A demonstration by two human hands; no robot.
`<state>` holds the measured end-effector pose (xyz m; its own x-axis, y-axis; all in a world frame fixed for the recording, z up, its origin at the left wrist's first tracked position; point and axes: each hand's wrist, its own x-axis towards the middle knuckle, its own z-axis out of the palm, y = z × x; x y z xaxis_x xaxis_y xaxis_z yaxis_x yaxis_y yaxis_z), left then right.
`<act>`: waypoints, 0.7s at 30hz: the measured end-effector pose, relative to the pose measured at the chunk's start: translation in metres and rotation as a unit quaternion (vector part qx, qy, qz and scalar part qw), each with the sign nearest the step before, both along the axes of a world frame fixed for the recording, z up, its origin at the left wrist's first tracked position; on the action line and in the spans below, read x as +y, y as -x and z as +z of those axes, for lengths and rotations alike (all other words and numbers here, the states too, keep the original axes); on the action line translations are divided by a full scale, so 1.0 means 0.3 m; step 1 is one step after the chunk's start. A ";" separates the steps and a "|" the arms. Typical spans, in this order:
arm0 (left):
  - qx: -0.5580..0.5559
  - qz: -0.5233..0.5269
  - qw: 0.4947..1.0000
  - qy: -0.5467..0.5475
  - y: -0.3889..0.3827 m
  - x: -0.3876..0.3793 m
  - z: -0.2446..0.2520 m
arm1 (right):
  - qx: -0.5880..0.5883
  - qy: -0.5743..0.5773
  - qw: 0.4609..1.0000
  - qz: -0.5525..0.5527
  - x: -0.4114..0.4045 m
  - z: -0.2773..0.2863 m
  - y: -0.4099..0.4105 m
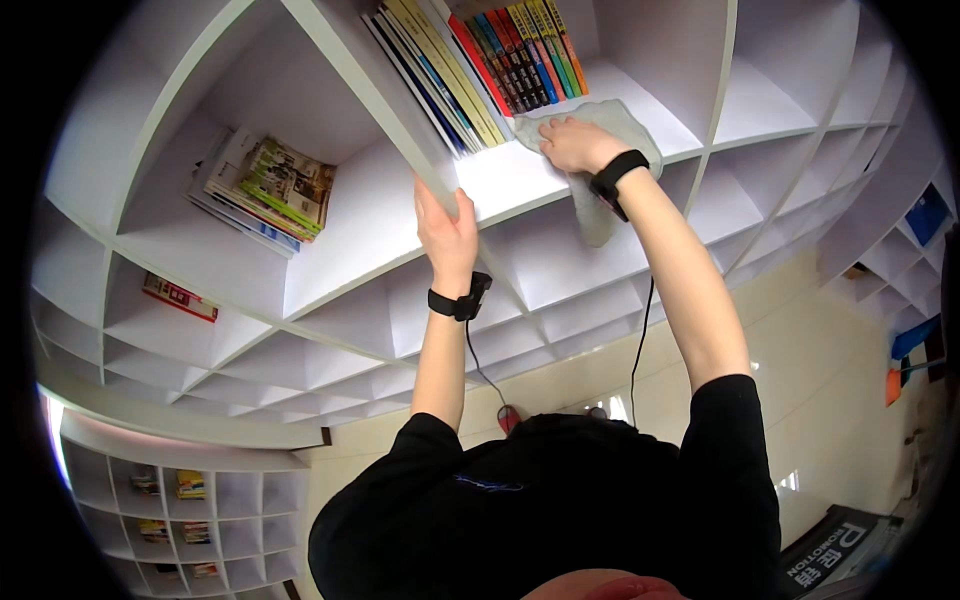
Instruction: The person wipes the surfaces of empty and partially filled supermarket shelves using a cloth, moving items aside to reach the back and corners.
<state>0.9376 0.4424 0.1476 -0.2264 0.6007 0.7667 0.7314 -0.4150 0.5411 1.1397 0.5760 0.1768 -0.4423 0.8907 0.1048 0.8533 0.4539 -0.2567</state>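
Observation:
My right hand [581, 144] presses a light grey cloth [622, 124] onto the white shelf board [517, 176], in front of a row of books. Part of the cloth hangs down over the board's front edge. My left hand [448, 232] grips the front edge of an upright white divider [375, 97], thumb on one side and fingers on the other. Several colourful-spined books [525, 60] lean in the compartment, beside thinner pale and yellow volumes [442, 82]. Each wrist wears a black strap with a cable running down.
In the compartment to the left lies a stack of books and magazines [262, 187]. A red book [180, 296] rests lower down. Another shelf unit [187, 510] holding books stands at lower left. A dark printed board [836, 551] is on the tiled floor [810, 405] at lower right.

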 end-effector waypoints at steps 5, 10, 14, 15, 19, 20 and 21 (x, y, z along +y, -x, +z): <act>-0.004 0.022 1.000 0.008 -0.007 -0.005 0.000 | 0.119 -0.065 0.988 0.079 -0.036 -0.032 -0.123; -0.037 0.030 0.999 0.004 -0.008 -0.008 -0.010 | 0.027 -0.065 0.996 0.054 -0.141 -0.027 -0.085; -0.026 0.050 0.998 -0.016 -0.007 -0.003 -0.014 | -0.009 0.002 0.998 0.065 -0.113 -0.013 -0.091; -0.031 0.053 0.998 -0.015 -0.009 0.002 -0.018 | -0.014 0.003 0.998 0.068 -0.099 -0.011 -0.093; -0.019 0.044 0.999 -0.017 -0.013 0.012 -0.017 | -0.034 0.041 0.996 0.078 -0.043 0.009 -0.098; -0.019 0.043 0.999 -0.009 -0.019 0.009 -0.016 | -0.033 0.049 0.995 0.083 -0.032 0.014 -0.102; -0.021 0.046 0.999 -0.008 -0.018 0.008 -0.016 | -0.033 0.048 0.995 0.085 -0.017 0.011 -0.093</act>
